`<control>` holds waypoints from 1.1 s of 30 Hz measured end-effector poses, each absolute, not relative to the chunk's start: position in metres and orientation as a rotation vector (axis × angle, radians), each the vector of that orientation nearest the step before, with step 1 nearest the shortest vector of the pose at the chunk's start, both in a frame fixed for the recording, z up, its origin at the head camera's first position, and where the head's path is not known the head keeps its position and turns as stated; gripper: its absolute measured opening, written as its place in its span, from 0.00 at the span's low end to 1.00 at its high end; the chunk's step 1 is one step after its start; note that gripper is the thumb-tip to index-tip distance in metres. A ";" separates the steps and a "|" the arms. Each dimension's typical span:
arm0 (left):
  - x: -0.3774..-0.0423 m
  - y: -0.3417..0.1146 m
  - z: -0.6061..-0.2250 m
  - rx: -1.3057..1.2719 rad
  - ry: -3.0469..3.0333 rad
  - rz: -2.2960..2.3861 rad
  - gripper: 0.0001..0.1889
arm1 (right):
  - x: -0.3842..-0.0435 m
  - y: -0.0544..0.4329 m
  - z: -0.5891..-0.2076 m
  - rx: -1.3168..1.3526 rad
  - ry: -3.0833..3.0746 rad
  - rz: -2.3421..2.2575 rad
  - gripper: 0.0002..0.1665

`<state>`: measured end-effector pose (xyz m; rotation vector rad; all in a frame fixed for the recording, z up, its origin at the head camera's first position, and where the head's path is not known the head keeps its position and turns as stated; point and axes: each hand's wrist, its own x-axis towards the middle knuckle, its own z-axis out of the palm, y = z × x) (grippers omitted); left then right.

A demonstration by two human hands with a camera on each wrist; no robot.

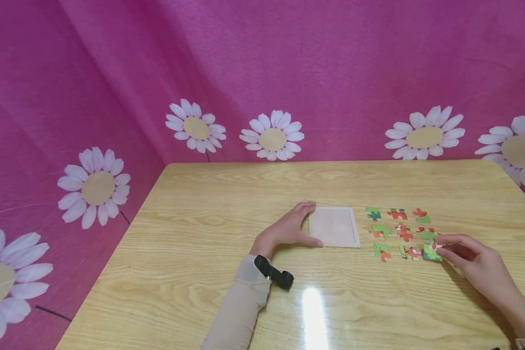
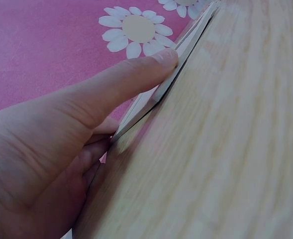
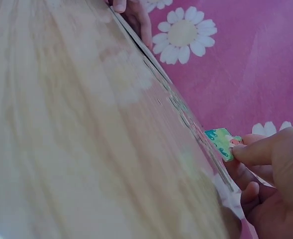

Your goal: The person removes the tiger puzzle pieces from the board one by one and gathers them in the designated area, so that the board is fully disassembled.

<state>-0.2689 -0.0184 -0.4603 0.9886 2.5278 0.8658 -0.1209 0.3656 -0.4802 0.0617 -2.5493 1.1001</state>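
Observation:
In the head view a pale, square puzzle tray (image 1: 334,227) with a raised rim lies flat on the table. My left hand (image 1: 288,227) grips its left side, thumb at the near corner and fingers at the far one. The left wrist view shows the thumb (image 2: 136,74) pressing on the rim of the tray (image 2: 148,102). Between thumb and fingers my right hand (image 1: 481,265) pinches a green jigsaw piece (image 1: 432,252) with a bit of red and white. That piece (image 3: 220,142) is tilted up from the tabletop in the right wrist view.
Several loose jigsaw pieces (image 1: 403,232) in green and orange lie in rough rows between the tray and my right hand. The wooden table (image 1: 192,253) meets a pink curtain (image 1: 332,73) printed with daisies at its back and left edges.

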 end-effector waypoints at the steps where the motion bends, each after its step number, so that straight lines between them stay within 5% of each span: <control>1: -0.269 -0.019 -0.460 0.986 2.529 0.866 0.53 | -0.121 0.367 -0.481 0.065 -2.557 1.091 0.10; 33: -0.270 -0.018 -0.461 0.982 2.526 0.860 0.53 | -0.122 0.382 -0.487 0.082 -2.641 0.969 0.09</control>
